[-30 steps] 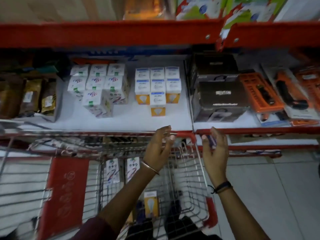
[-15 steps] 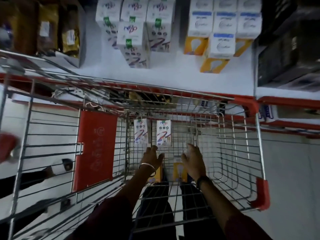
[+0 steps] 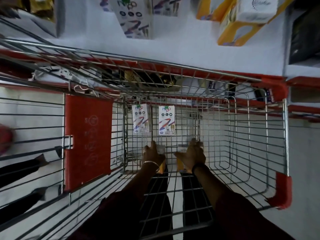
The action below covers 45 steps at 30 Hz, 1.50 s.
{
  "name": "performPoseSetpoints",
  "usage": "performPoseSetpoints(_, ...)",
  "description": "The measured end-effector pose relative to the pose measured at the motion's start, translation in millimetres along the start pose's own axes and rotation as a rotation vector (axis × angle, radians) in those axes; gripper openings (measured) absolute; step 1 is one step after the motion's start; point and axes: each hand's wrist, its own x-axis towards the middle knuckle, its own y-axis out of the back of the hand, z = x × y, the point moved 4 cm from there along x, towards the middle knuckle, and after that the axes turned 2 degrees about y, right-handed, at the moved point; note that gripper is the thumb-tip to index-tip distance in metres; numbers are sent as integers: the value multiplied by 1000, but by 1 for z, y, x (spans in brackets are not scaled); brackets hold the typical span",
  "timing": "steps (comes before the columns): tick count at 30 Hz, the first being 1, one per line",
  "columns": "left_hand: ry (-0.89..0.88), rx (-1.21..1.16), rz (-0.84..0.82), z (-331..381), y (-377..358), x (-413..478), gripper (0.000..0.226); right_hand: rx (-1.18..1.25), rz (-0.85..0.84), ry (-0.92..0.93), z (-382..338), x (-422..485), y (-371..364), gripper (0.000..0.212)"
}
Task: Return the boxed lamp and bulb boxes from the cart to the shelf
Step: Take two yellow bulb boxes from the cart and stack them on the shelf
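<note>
Both my hands reach down into the wire cart. My left hand is closed over a yellow and white bulb box on the cart floor. Beside it, my right hand grips a second yellow bulb box, thumb spread out. Both boxes are mostly hidden under the hands. Two white bulb boxes stand upright against the cart's far wall, just beyond my fingers. Above the cart lies the white shelf with matching white boxes and yellow boxes.
A red plastic flap hangs on the cart's left side. A black box sits at the shelf's right. The red shelf edge runs just behind the cart's far rim. Dark legs of a person show through the wires at left.
My hands left the cart's far rim and went down to the cart floor, closing over the two yellow boxes. The view tilted downward and closer to the cart.
</note>
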Motion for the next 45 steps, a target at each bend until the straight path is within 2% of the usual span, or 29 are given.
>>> performPoseSetpoints(5, -130, -66, 0, 13, 19, -5, 62, -5, -19, 7, -11, -2, 3, 74)
performPoseSetpoints(9, -200, -74, 22, 31, 37, -20, 53, 117, 20, 29, -10, -19, 25, 71)
performPoseSetpoints(12, -275, -63, 58, 52, 55, -42, 56, 178, 98, 97, -12, -38, 52, 67)
performPoseSetpoints(15, -318, -98, 138, 72, 77, -70, 55, 223, 218, 184, -17, -64, 80, 57)
performPoseSetpoints(19, -408, -186, 253, 97, 106, -101, 50, 234, 379, 301, -22, -103, 121, 61)
performPoseSetpoints(23, -509, -290, 365, 126, 133, -131, 57, 299, 551, 390, -26, -140, 167, 49)
performPoseSetpoints(28, -670, -373, 503, 173, 166, -164, 56, 377, 786, 477, -32, -179, 233, 50)
performPoseSetpoints(32, -774, -380, 611, 217, 195, -172, 47, 411, 943, 474, -32, -185, 281, 53)
performPoseSetpoints(37, -791, -379, 694, 265, 211, -148, 47, 443, 1046, 465, -38, -160, 327, 52)
performPoseSetpoints(45, -645, -350, 663, 308, 198, -83, 47, 422, 974, 399, -58, -89, 351, 54)
